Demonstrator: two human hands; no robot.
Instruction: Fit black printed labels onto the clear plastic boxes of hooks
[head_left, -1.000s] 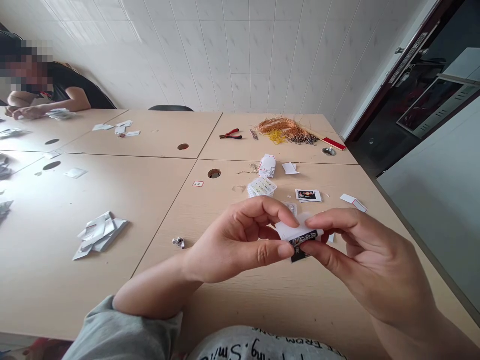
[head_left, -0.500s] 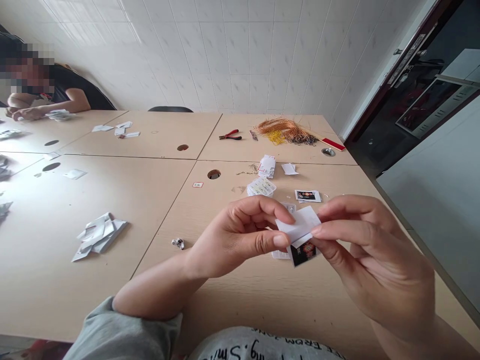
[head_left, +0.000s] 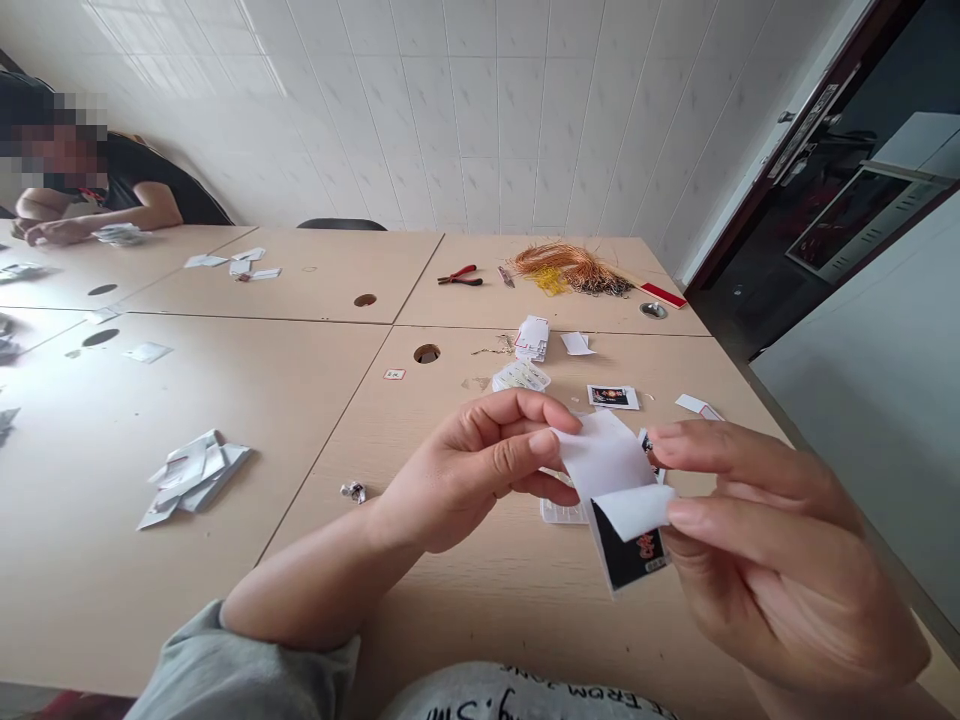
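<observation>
In front of me I hold a small white packet (head_left: 604, 450) with a black, red-lettered printed face at its lower end. My left hand (head_left: 487, 460) pinches its upper left edge between thumb and fingers. The thumb and fingers of my right hand (head_left: 772, 540) grip a white flap (head_left: 636, 512) that curls away from the black part. Just behind my hands lies a clear plastic tray (head_left: 562, 512), mostly hidden. A similar black-printed packet (head_left: 613, 397) rests flat beyond them, near a stack of small clear-plastic packs (head_left: 521, 376).
Farther back are a stack of white cards (head_left: 532, 338), red-handled pliers (head_left: 460, 276) and a bundle of orange cords (head_left: 574, 265). White packets (head_left: 196, 475) lie at left, with a crumpled scrap (head_left: 352, 491) closer. Another person (head_left: 127, 200) sits at the far left.
My right hand has moved right and slightly down, drawing the flap out so that more of the packet and its black face shows. My left hand stays nearly in place.
</observation>
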